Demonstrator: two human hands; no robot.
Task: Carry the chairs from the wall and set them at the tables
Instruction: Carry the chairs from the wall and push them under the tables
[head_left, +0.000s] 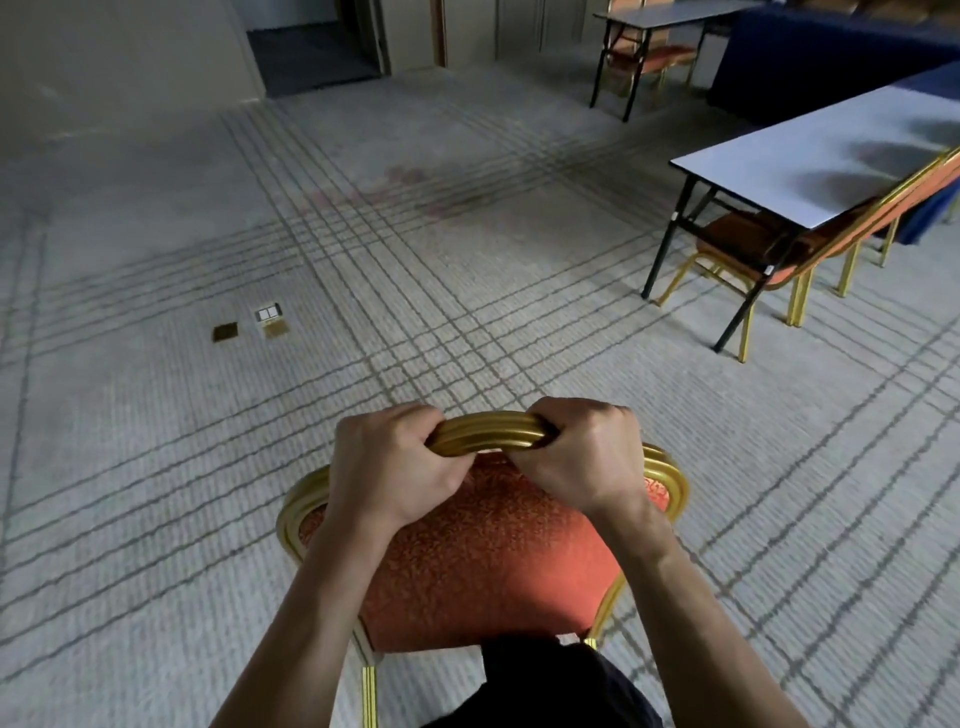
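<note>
**A:** Where are the hands?

**B:** Low in the centre. The left hand (395, 467) and the right hand (582, 457) are both curled tight around the gold top rail (488, 434) of a chair (493, 561). Their knuckles face up, and a short stretch of rail shows between them.

**A:** And the chair itself?

**B:** It has a red padded back in a gold frame and sits directly in front of the person's body, over grey lined carpet (363, 234). I cannot tell whether its legs touch the floor.

**A:** What lies around it?

**B:** Open carpet runs ahead and to the left, with two small floor plates (270, 317) set into it. To the right, well apart, is a white folding table (810, 161) on black legs. Red tucked chairs (748, 244) line its near long edge. Farther back stands a second table (670, 10), beside a blue-draped table (831, 52). A dark doorway (311, 52) opens in the far wall.
</note>
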